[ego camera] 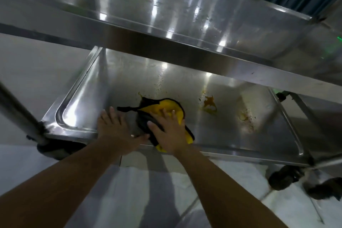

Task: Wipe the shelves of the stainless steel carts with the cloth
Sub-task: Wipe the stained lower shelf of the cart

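The left hand is laid flat on the lower shelf of the stainless steel cart, near the shelf's front rim, with the fingers straight and spread and nothing gripped; its thumb reaches toward the cloth. Just right of it, the right hand is pressed palm-down on the cloth with the fingers extended and slightly splayed, so the cloth is pinned against the shelf rather than clutched. The cloth, yellow with a dark edge and a dark underside, lies crumpled at the front middle of the lower shelf, with one dark corner trailing left toward the left hand. To the right of the cloth, a brown-orange stain is seen on the shelf, and further right a patch of smaller specks near the shelf's right rim. Above the cloth, the upper shelf overhangs the back of the lower shelf. A black caster is seen below the lower shelf's right front corner.
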Available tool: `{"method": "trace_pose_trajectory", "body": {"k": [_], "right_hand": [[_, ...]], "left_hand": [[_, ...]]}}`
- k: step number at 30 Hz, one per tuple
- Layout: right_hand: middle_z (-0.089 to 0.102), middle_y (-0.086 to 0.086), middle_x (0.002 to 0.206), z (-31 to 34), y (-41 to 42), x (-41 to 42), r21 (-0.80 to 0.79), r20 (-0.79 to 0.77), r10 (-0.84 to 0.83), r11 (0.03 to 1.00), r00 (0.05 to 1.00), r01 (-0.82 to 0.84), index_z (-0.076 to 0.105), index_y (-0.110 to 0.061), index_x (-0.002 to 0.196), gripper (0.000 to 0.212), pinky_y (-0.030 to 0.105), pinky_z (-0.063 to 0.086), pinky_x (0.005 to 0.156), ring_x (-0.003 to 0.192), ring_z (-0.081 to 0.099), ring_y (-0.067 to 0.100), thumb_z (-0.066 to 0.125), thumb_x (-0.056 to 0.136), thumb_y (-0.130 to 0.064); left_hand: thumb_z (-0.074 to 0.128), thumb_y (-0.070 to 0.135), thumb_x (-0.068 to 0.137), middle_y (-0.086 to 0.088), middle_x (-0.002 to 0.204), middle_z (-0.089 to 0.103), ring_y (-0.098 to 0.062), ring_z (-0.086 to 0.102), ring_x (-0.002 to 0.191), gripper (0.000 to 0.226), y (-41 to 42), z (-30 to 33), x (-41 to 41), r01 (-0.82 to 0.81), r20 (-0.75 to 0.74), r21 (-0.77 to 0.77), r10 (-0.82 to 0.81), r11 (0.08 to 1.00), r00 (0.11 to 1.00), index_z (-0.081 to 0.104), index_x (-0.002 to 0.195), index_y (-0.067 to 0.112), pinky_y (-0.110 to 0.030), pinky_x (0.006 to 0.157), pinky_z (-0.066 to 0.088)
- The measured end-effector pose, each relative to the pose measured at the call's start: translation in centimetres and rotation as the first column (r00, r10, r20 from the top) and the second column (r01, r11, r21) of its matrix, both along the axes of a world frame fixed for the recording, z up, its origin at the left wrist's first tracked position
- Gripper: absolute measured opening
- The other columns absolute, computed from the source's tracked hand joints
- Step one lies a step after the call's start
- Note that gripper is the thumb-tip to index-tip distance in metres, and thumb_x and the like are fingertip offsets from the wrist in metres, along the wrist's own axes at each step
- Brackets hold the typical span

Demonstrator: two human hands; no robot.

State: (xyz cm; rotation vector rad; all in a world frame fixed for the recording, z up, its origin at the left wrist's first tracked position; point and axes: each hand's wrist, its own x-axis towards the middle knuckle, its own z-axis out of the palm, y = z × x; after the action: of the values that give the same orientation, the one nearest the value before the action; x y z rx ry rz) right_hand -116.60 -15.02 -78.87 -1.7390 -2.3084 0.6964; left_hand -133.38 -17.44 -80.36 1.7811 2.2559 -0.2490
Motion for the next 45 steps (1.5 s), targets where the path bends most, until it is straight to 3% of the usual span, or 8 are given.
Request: {"method": "trace_pose_trajectory", "body": {"k": [4, 7, 12, 15, 22, 29, 40, 45], "right_hand": [[0.007, -0.005, 0.163, -0.4, 0.2, -1.7, -0.024, -0.017, 0.047, 0.999, 0.999, -0.047, 0.031, -0.046, 0.145, 0.050, 0.056, -0.013, 0.113, 0.149, -0.007, 0.022, 0.039, 0.096, -0.057], [0.010, -0.008, 0.162, -0.4, 0.0, 1.9, 0.008, -0.035, -0.022, 1.000, 0.999, 0.022, 0.035, -0.045, 0.144, 0.049, 0.051, -0.007, 0.117, 0.149, -0.003, 0.017, 0.042, 0.097, -0.054], [0.018, -0.008, 0.160, 0.5, -0.9, 10.7, -0.064, -0.222, -0.349, 0.937, 0.910, 0.344, 0.032, -0.054, 0.130, 0.044, 0.050, 0.004, 0.119, 0.148, 0.004, 0.014, 0.055, 0.094, -0.044], [0.014, -0.001, 0.161, 0.8, -0.8, 11.9, -0.061, -0.114, -0.425, 0.905, 0.898, 0.421, 0.034, -0.042, 0.143, 0.052, 0.054, 0.005, 0.119, 0.149, 0.003, 0.020, 0.054, 0.095, -0.042], [0.001, -0.010, 0.162, 0.7, 0.3, 2.6, -0.023, 0.095, -0.203, 0.978, 0.975, 0.206, 0.018, -0.055, 0.145, 0.053, 0.064, -0.007, 0.112, 0.148, -0.011, 0.029, 0.039, 0.096, -0.057], [0.004, -0.008, 0.162, 0.1, 2.2, -11.6, -0.070, -0.024, 0.041, 0.997, 0.999, -0.043, 0.027, -0.058, 0.139, 0.057, 0.068, -0.020, 0.103, 0.147, -0.013, 0.033, 0.014, 0.087, -0.076], [0.010, -0.012, 0.161, -1.1, 1.9, 4.0, -0.011, 0.069, -0.298, 0.954, 0.952, 0.299, 0.027, -0.047, 0.146, 0.052, 0.062, -0.004, 0.113, 0.149, -0.002, 0.019, 0.034, 0.096, -0.061], [0.042, 0.002, 0.149, 0.0, 1.8, 8.8, -0.063, 0.005, -0.465, 0.883, 0.885, 0.464, 0.045, -0.033, 0.140, 0.056, 0.060, 0.027, 0.110, 0.140, 0.031, 0.031, 0.047, 0.091, -0.060]], "left_hand": [[0.036, 0.085, 0.073, -0.020, 0.156, 0.017, -0.038, 0.016, 0.143, 0.111, -1.3, 0.4, -1.8, 0.085, 0.064, 0.140, -0.095, 0.986, 0.993, 0.016, 0.151, 0.007, -0.052, 0.116, 0.016], [-0.002, 0.094, 0.052, -0.015, 0.155, 0.026, -0.029, 0.022, 0.144, 0.133, -1.4, 1.5, -3.6, 0.159, -0.016, 0.197, -0.159, 0.968, 0.987, 0.021, 0.149, 0.006, -0.048, 0.115, 0.019], [0.001, 0.097, 0.049, -0.013, 0.161, -0.006, -0.028, -0.007, 0.148, 0.136, -0.4, 0.6, -7.2, 0.032, 0.007, 0.057, -0.033, 0.998, 0.999, -0.003, 0.152, 0.007, -0.053, 0.118, 0.003], [0.006, 0.100, 0.043, -0.013, 0.158, -0.022, -0.028, -0.022, 0.145, 0.143, -0.3, -0.1, -7.3, -0.008, 0.084, -0.038, 0.012, 0.999, 0.996, -0.015, 0.150, 0.008, -0.054, 0.116, -0.009], [0.009, 0.104, 0.033, -0.014, 0.155, -0.030, -0.028, -0.032, 0.141, 0.152, 0.1, -0.5, -8.1, 0.015, 0.155, -0.061, -0.005, 0.998, 0.988, -0.021, 0.148, 0.008, -0.055, 0.113, -0.016], [0.025, 0.105, 0.031, -0.011, 0.161, -0.009, -0.026, -0.009, 0.148, 0.158, -0.2, -1.1, -8.7, -0.014, 0.247, 0.107, -0.013, 0.994, 0.969, -0.006, 0.151, 0.006, -0.052, 0.118, -0.001], [0.024, 0.099, 0.051, -0.010, 0.161, -0.014, -0.025, -0.015, 0.147, 0.140, 0.9, -0.3, -6.8, -0.001, 0.301, 0.142, -0.043, 0.990, 0.953, -0.014, 0.150, 0.008, -0.054, 0.117, -0.006], [0.022, 0.098, 0.059, -0.015, 0.159, -0.019, -0.031, -0.019, 0.146, 0.135, 0.4, -0.3, -4.8, 0.106, 0.142, 0.060, -0.113, 0.993, 0.983, -0.018, 0.148, 0.004, -0.063, 0.113, -0.009]]}}
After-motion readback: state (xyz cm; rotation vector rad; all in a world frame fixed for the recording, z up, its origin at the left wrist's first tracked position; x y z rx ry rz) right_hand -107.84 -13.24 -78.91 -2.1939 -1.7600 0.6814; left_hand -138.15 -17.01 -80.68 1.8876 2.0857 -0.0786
